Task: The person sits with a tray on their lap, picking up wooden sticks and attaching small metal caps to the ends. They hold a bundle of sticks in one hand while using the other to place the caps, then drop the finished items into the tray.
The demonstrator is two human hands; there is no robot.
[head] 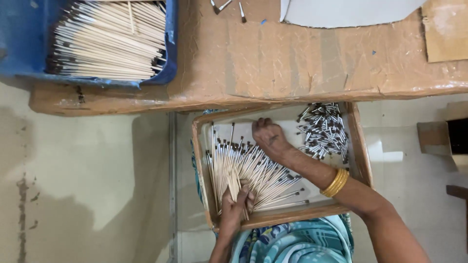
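Observation:
A shallow wooden tray (360, 146) rests on my lap. In it lies a fanned bundle of thin pale sticks with dark tips (253, 168). My left hand (234, 207) is closed around the near ends of some of these sticks at the tray's front edge. My right hand (269, 138), with yellow bangles on its wrist, presses palm-down on the far tips of the bundle, fingers curled. A heap of small silver and dark ferrules (325, 130) fills the tray's far right corner.
A brown paper-covered table (292, 63) stands ahead. On its left a blue bin (19, 44) holds many more sticks (107, 41). A white sheet (341, 12) and cardboard (446, 29) lie at the back right. A small box (436, 136) sits to the right on the floor.

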